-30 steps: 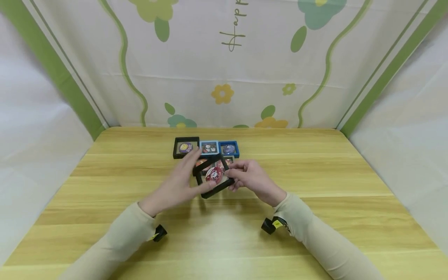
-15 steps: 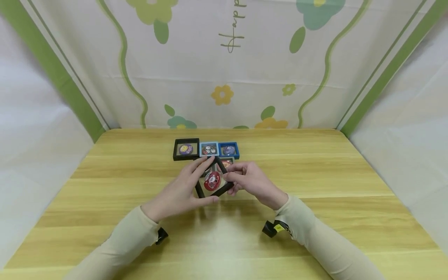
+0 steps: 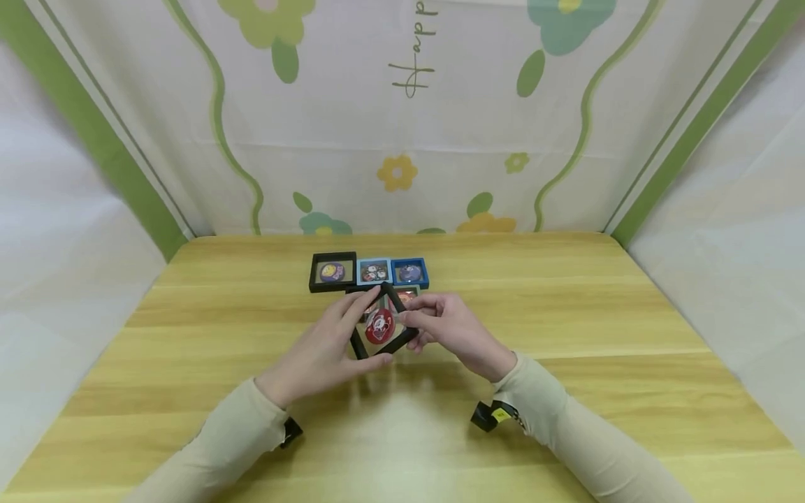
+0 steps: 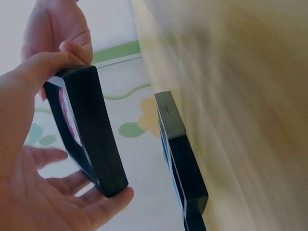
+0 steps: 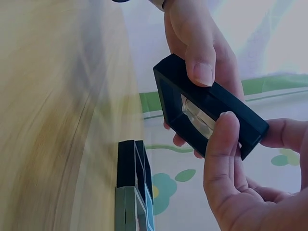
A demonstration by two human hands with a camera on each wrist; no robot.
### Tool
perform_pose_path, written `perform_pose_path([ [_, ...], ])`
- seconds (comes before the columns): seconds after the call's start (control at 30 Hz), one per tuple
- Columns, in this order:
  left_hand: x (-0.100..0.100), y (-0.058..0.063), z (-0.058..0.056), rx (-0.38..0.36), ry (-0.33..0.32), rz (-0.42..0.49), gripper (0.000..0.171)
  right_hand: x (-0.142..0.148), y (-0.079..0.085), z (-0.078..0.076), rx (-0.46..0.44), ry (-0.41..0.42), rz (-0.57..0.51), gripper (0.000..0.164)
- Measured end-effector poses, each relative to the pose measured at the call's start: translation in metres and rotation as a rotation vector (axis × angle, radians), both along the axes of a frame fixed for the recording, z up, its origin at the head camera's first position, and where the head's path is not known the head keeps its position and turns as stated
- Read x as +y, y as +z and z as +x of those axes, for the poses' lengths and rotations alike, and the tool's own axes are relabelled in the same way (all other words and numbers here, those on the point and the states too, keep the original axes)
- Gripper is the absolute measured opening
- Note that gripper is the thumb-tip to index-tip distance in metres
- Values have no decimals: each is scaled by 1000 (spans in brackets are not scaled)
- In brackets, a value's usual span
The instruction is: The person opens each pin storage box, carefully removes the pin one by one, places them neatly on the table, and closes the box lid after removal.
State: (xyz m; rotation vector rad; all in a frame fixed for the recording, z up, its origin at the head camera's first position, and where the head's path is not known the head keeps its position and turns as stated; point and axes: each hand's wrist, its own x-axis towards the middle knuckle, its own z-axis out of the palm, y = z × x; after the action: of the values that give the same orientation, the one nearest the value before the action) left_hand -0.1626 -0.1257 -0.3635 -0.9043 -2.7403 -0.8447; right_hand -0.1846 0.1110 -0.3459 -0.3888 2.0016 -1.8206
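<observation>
"While you hold that up — what is it?"

"It's a square black frame (image 4: 94, 132), with a red badge (image 3: 380, 326) showing in its clear window. It's in the air, tilted, above the bench (image 3: 566, 307) and apart from it."

"Which hand has it?"

"Both. My left hand (image 3: 323, 346) spreads wide around it, thumb at the near edge, fingers at the upper one. My right hand (image 3: 453, 325) pinches the corner on the right, thumb and fingers close together there."

"And what lies past your hands?"

"Three frames stand side by side in a back row: a larger dark frame (image 3: 332, 287) with a purple and yellow badge, a light blue frame (image 3: 374, 261) and a blue frame (image 3: 425, 274). Just in front are a grey frame (image 4: 171, 113) and a neighbouring dark one (image 4: 188, 166) — from my head view, what I'm holding partly hides those two."

"Behind all that?"

"White cloth (image 3: 459, 133), printed with flowers, leaves and wavy green stems."
</observation>
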Motion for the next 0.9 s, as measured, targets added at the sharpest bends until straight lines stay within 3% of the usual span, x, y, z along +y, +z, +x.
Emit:
perform_pose_path([
  [0.43,6,-4,5,-111,112,130,100,1,-2,2,0,-8,-127,40],
  [0.9,10,3,7,-345,169,359,92,-2,3,4,34,7,-170,40],
])
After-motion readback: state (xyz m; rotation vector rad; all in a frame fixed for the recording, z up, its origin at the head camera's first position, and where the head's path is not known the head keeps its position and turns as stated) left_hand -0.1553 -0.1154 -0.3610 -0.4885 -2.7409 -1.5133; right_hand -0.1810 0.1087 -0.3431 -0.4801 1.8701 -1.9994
